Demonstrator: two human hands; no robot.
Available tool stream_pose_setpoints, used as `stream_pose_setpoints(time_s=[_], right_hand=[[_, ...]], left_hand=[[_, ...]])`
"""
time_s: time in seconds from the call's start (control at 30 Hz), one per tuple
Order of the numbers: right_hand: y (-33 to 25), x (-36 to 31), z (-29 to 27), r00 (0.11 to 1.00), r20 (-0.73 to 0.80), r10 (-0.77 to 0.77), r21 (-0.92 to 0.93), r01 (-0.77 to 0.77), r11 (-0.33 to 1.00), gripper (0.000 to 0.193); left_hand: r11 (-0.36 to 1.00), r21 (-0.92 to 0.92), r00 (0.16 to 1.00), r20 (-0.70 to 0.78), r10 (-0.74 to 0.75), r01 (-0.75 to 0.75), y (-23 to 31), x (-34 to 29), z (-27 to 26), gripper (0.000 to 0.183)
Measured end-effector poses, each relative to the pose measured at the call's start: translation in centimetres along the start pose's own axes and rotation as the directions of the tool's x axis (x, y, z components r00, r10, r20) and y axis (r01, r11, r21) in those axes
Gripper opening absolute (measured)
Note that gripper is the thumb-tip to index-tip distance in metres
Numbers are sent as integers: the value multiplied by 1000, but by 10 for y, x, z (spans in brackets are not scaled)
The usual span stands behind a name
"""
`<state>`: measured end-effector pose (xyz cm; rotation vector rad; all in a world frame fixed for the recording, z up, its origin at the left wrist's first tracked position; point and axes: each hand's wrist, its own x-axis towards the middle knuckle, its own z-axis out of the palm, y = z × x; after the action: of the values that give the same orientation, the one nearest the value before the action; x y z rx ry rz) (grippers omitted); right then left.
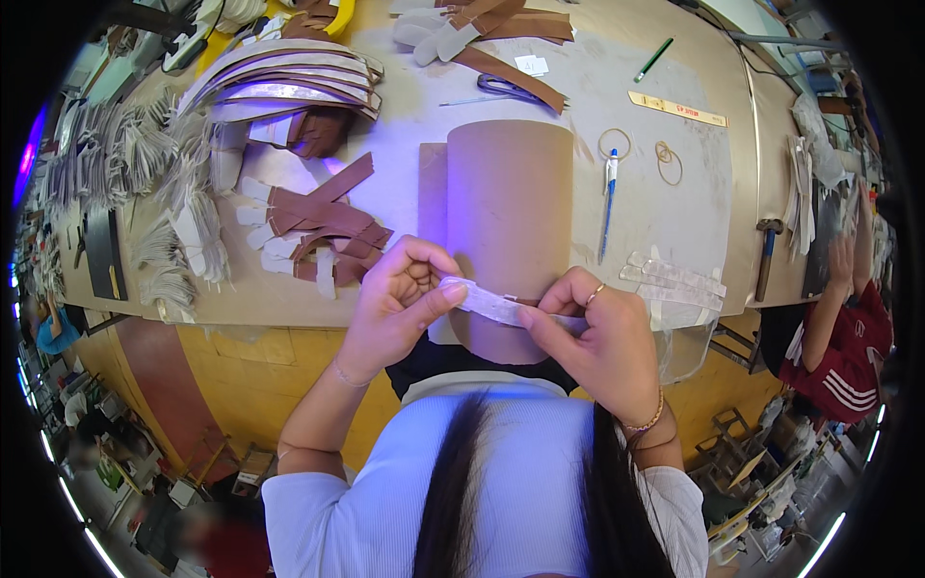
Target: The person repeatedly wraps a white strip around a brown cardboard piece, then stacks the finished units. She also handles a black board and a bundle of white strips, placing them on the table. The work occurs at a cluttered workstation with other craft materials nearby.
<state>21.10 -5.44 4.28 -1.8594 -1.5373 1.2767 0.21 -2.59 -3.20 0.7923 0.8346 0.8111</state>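
Note:
A pale whitish strip (493, 305) with some brown along its edge stretches between my hands. My left hand (403, 289) pinches one end of it between thumb and fingers. Toward the other end, my right hand (605, 337) has its thumb and fingers closed on the strip. Below them a tan, rounded form (511, 212) like a half cylinder stands at the near table edge, and the strip lies across its near part. Whether the strip touches the form along its whole length I cannot tell. Brown strips with white ends (328, 222) lie left of my left hand.
Stacks of pale strips (116, 159) and curved bands (289, 82) fill the left. On the right lie a blue pen (609, 207), rubber bands (668, 162), a ruler (676, 109), clear strips (674, 276) and a hammer (767, 255). A co-worker in red (848, 352) is at far right.

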Motion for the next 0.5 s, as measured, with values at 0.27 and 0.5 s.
stream_pose_setpoints(time_s=[0.27,0.5], right_hand=[[18,4,-7,995,73,63,27,-65,998,25],[40,2,-25,982,188,-15,297,-42,954,21]], left_hand=[[1000,1,1000,-19,-15,15,-5,-3,-5,25],[988,-137,995,-82,54,-64,-13,-14,-19,26]])
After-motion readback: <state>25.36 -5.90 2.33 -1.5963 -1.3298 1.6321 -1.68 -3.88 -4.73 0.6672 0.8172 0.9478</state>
